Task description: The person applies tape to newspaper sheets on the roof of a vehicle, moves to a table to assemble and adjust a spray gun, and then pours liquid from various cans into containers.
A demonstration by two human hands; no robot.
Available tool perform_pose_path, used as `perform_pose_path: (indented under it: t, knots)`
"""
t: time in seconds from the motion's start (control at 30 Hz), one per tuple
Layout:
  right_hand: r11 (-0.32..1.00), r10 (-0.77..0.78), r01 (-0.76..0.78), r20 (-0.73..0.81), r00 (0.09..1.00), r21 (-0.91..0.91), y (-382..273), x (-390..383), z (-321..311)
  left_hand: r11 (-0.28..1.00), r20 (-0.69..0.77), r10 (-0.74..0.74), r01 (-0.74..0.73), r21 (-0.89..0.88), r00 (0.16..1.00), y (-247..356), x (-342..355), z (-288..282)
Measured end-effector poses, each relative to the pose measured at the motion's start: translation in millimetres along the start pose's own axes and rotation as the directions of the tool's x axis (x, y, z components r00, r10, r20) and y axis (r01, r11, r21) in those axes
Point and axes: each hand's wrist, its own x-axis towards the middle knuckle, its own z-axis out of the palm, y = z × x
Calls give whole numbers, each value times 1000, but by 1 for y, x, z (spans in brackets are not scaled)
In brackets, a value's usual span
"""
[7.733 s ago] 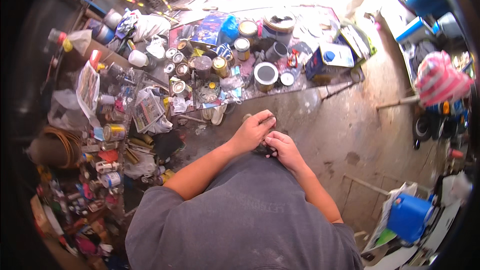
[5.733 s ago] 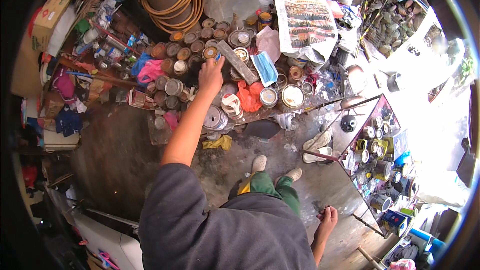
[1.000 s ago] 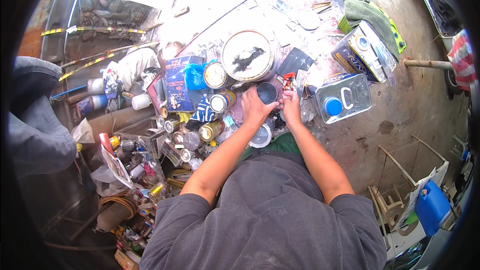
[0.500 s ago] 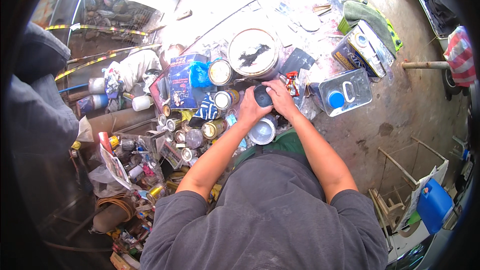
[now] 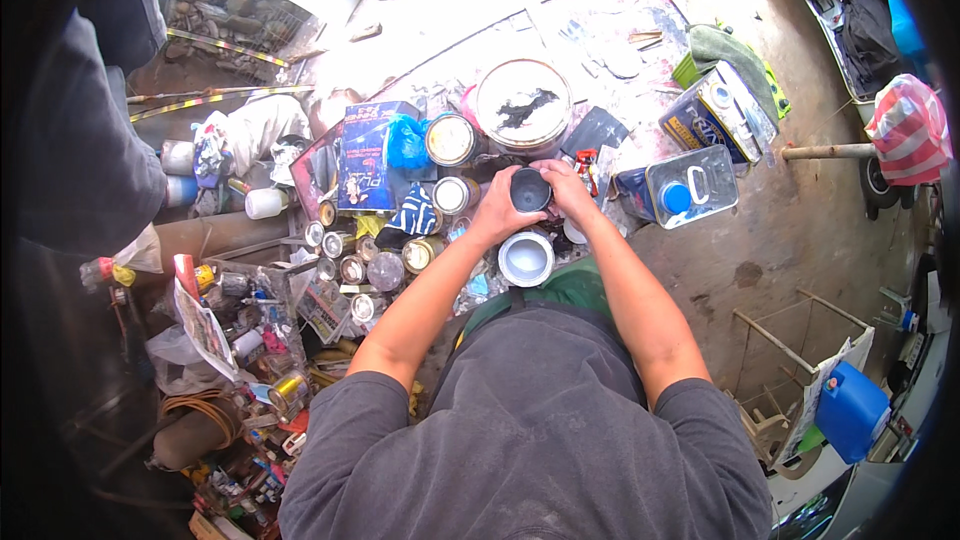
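A dark grey, round cup-like container (image 5: 530, 191) is held between my two hands, its opening facing up toward me. My left hand (image 5: 498, 210) wraps its left side, and my right hand (image 5: 572, 190) grips the right side with fingers over the far rim. Just below them stands a pale round tub (image 5: 526, 260), open at the top. Beyond my hands is a large round can (image 5: 524, 105) with a dark smear on its whitish lid. Two smaller tins (image 5: 451, 140) sit to the left of it. A small red packet (image 5: 585, 170) lies past my right hand.
To the right are a clear jug with a blue cap (image 5: 699, 188) and a rectangular metal can (image 5: 716, 118). On the left lie a blue box (image 5: 364, 168), a blue plastic bag (image 5: 408, 144) and several tins (image 5: 386, 271). Another person's dark clothing (image 5: 95, 150) shows at far left.
The view has shifted slightly. My hands keep hold of the dark container, and more of its inside shows. My right fingers have shifted along its rim. The other person's clothing sits farther into view.
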Motion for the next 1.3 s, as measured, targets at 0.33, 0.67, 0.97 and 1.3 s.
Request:
perform_pose_path:
  t: [0.33, 0.67, 0.97, 1.3]
  knots:
    - [990, 76, -59, -133, 988, 132, -10, -29, -1, 999, -33, -35, 34, -41, 999, -3, -1, -10]
    - [331, -455, 467, 295, 840, -820, 65, -166, -9, 988, -333, -156, 148, -51, 930, 78, -27, -78]
    - [479, -657, 567, 155, 738, -670, 93, -103, 35, 991, -482, -95, 130, 39, 871, 144, -117, -141]
    - [469, -662, 582, 171, 729, -665, 85, -82, 40, 933, -518, -209, 327, 147, 830, 151, -205, -148]
